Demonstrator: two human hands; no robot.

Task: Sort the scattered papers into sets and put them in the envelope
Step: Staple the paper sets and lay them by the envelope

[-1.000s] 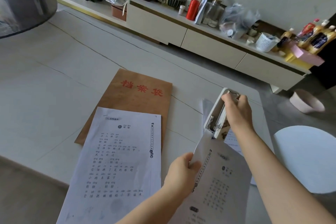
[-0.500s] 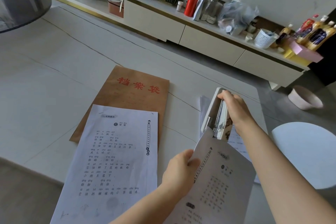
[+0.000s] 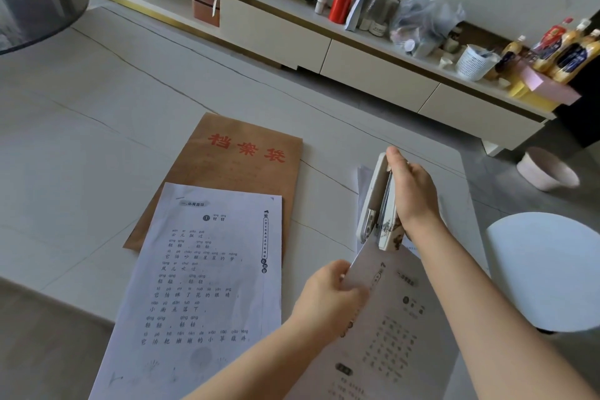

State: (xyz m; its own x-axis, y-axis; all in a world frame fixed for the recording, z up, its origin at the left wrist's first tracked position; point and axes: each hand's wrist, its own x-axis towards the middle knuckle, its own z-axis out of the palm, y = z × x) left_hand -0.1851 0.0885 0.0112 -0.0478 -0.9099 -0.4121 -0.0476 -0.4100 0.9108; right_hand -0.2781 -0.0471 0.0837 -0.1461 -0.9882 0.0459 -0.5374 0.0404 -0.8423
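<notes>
Envelope (image 3: pixel 227 172) printed 档案袋 in red; left hand (image 3: pixel 328 295) grips a pinyin sheet (image 3: pixel 399 318), right hand (image 3: pixel 412 195) squeezes stapler (image 3: pixel 378 204).

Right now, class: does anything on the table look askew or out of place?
Little is wrong. The loose printed sheet lies tilted, its top edge overlapping the brown envelope. The stapler in the right hand bites a corner of the paper set that the left hand holds. Nothing looks torn or spilled.
</notes>
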